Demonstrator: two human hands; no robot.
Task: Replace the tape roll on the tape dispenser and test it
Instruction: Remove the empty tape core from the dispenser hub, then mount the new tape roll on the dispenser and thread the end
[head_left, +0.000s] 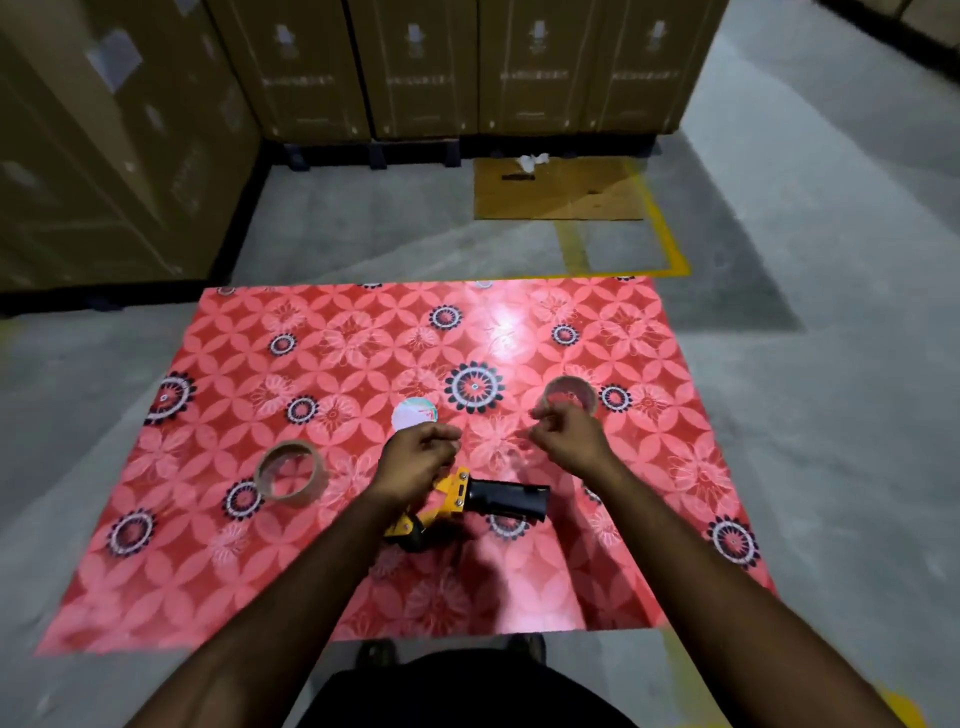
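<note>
Both forearms bare, no sleeves visible; left hand and right hand ungloved; dark garment at the lower frame edge

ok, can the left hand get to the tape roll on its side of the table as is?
Probably yes. The tape roll lies in the open on the red table, left of the left hand, with nothing between them. The fingers look curled, whether on something I cannot tell.

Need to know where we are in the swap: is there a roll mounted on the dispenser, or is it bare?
Cannot tell. The tape dispenser lies on its side on the table; the left hand covers its hub.
</note>
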